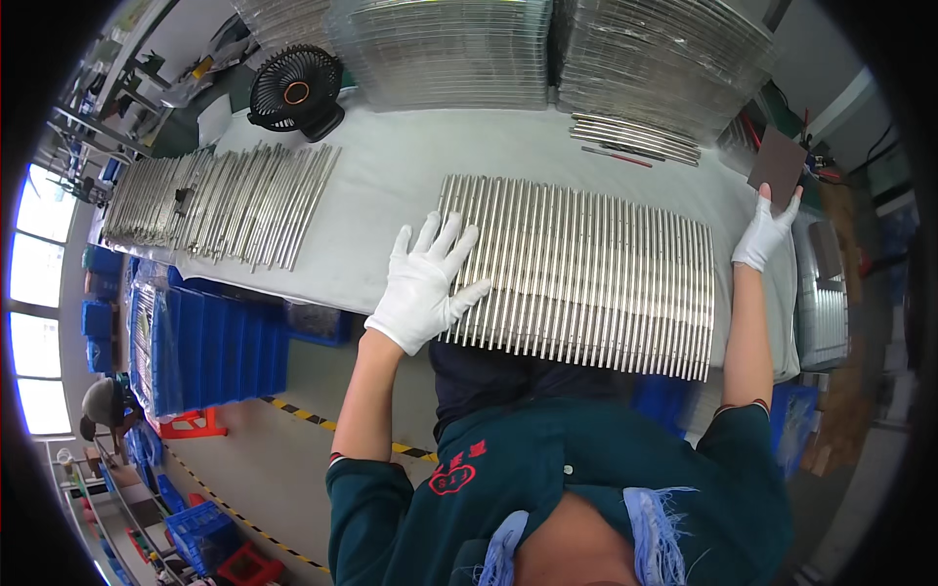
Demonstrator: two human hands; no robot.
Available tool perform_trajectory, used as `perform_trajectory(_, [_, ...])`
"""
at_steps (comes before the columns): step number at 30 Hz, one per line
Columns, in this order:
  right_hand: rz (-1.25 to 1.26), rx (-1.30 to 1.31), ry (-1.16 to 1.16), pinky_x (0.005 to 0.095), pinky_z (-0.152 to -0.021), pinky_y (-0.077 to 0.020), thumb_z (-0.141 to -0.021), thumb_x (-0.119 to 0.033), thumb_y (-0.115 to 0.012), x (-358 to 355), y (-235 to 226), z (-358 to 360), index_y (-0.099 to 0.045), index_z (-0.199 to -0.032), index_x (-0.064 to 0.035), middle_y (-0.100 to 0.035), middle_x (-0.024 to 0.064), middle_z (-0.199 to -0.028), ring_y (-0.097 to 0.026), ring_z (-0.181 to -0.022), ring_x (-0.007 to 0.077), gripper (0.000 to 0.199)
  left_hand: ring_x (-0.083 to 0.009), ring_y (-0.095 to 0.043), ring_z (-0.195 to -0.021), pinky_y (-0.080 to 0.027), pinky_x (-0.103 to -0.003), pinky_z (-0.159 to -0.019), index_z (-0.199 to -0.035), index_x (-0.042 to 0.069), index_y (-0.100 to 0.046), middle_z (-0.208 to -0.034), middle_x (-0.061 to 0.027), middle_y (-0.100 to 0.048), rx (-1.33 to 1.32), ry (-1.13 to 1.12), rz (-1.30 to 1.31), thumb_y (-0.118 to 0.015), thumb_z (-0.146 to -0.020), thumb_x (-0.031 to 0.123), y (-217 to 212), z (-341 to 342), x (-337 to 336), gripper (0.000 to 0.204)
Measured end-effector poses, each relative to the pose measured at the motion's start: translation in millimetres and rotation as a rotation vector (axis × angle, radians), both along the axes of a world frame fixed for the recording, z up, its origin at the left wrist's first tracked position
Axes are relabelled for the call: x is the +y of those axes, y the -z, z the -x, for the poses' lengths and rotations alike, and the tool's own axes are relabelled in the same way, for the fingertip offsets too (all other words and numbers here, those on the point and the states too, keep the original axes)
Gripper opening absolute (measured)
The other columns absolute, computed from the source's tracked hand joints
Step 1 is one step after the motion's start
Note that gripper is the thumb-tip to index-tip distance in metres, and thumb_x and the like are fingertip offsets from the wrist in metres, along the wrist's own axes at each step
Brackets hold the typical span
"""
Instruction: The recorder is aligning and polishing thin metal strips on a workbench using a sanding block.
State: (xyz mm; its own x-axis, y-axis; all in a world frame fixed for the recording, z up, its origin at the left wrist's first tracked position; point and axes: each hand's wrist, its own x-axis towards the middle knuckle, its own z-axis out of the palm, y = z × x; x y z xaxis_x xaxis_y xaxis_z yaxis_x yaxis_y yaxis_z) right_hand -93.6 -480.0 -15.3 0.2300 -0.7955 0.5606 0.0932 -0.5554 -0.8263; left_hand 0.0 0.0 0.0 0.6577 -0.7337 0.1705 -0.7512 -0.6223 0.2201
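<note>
A wide row of shiny metal rods [586, 278] lies side by side on the pale cloth of the table, their near ends reaching its front edge. My left hand [426, 283], in a white glove with fingertips showing, rests with spread fingers on the row's left end. At the far right, my right hand [766, 230], gloved too, grips a flat brown-grey rectangular sheet [778, 166] between thumb and fingers. That sheet is held up beyond the row's right end; its material is hard to tell.
More metal rods [225, 205] lie at the table's left. A black fan [296, 93] stands behind them. Wrapped stacks of rods [445, 59] line the back. A few loose rods [635, 137] and a thin red stick [618, 157] lie before them. Blue crates [220, 342] stand below left.
</note>
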Motion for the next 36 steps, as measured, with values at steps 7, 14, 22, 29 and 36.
perform_trajectory(7, [0.023,-0.015,0.005,0.0324,-0.109,-0.0374,-0.093,-0.027,-0.072,-4,-3,2,-0.03,-0.154,-0.0025,-0.045,0.0166,-0.146,-0.05,-0.128,0.0214,0.078,-0.038,-0.041,-0.139,-0.023,-0.058,-0.115,-0.142,0.007,-0.051,-0.148,-0.0159,-0.049,-0.061,0.108,-0.019,-0.046,-0.101,0.043,-4,8,-12,0.055])
perform_trajectory(14, [-0.003,-0.036,-0.01,0.0317,-0.11,-0.0358,-0.093,-0.022,-0.072,-3,0,-1,-0.027,-0.154,-0.0009,-0.051,0.0151,-0.141,-0.051,-0.125,0.0203,0.078,-0.0371,-0.042,-0.138,-0.025,-0.06,-0.114,-0.141,0.011,-0.053,-0.146,-0.015,-0.051,-0.061,0.074,-0.069,-0.047,-0.1,0.043,-10,1,4,0.053])
perform_trajectory(22, [0.05,0.016,0.043,0.0326,-0.112,-0.0349,-0.092,-0.024,-0.073,-13,3,1,-0.03,-0.153,-0.0004,-0.047,0.0154,-0.146,-0.049,-0.128,0.0214,0.078,-0.038,-0.043,-0.137,-0.025,-0.06,-0.114,-0.141,0.011,-0.052,-0.146,-0.0165,-0.05,-0.047,-0.062,-0.028,-0.047,-0.1,0.043,0,-8,40,0.053])
perform_trajectory(29, [0.084,0.053,0.075,0.0334,-0.111,-0.0354,-0.093,-0.031,-0.072,-9,0,3,-0.033,-0.152,-0.0014,-0.046,0.0169,-0.147,-0.049,-0.129,0.0226,0.077,-0.0394,-0.044,-0.137,-0.026,-0.06,-0.113,-0.141,0.009,-0.052,-0.146,-0.0163,-0.05,-0.051,-0.023,-0.019,-0.049,-0.099,0.043,-3,0,26,0.054])
perform_trajectory(36, [0.045,0.003,0.025,0.0322,-0.111,-0.0354,-0.092,-0.025,-0.073,-2,-3,0,-0.03,-0.153,0.0004,-0.047,0.0153,-0.145,-0.049,-0.128,0.0202,0.078,-0.0395,-0.042,-0.139,-0.025,-0.06,-0.114,-0.141,0.007,-0.052,-0.147,-0.0155,-0.05,-0.031,0.093,0.002,-0.048,-0.099,0.047,-5,15,1,0.058])
